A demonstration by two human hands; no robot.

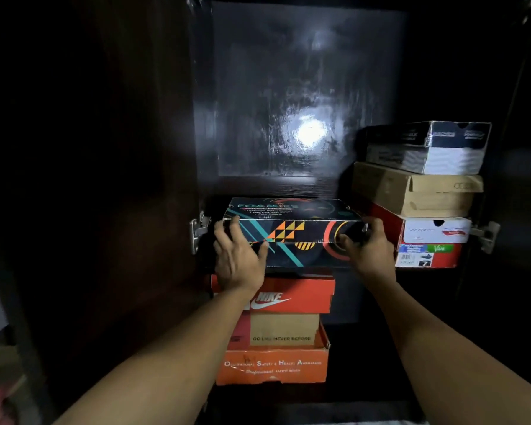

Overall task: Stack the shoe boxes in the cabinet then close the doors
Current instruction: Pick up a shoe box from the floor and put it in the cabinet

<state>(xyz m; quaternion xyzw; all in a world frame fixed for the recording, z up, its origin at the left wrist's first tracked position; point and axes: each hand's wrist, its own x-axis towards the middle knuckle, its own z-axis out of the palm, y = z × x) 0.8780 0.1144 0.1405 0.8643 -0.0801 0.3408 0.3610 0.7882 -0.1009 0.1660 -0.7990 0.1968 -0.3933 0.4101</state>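
A black shoe box with coloured geometric patterns (292, 233) sits at the top of the left stack inside the dark cabinet (288, 102). My left hand (238, 256) grips its left end and my right hand (365, 250) grips its right end. Below it lie a red Nike box (292, 297), a brown box (284, 329) and an orange box (273, 365). At the right stands a second stack: a black-and-white box (429, 147) on top, a brown cardboard box (411, 191), and a red-and-white box (432, 243) beneath.
The left cabinet door (89, 179) stands open, with a metal hinge (198, 231) beside my left hand. Another hinge (486, 236) shows at the right edge of the cabinet. A bright light reflection glares off the glossy back panel.
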